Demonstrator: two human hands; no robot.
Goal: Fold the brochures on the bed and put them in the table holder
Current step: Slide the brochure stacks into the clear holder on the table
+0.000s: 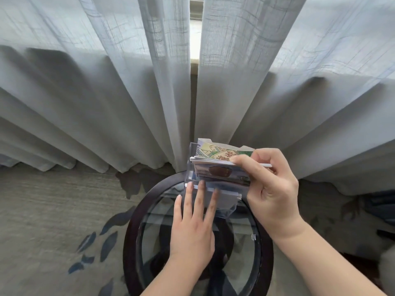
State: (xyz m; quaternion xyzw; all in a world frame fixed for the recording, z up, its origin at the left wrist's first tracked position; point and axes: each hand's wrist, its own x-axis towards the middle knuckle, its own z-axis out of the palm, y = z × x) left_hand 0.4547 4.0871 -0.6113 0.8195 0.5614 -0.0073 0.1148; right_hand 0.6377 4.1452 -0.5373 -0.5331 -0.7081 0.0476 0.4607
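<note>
We see the brochures (220,165) as a folded stack standing in the clear holder (227,202), which sits at the far edge of the round glass table (130,231), close to the curtain (106,103). The stack lies between our hands, above the left one and just left of the right one. Our right hand (273,189) grips the stack's right end, thumb pressed on its top edge and fingers curled behind. Our left hand (192,227) is flat and spread, its straight fingers (201,197) resting against the holder's front panel and holding nothing. Below the table lies a patterned carpet (42,210).
</note>
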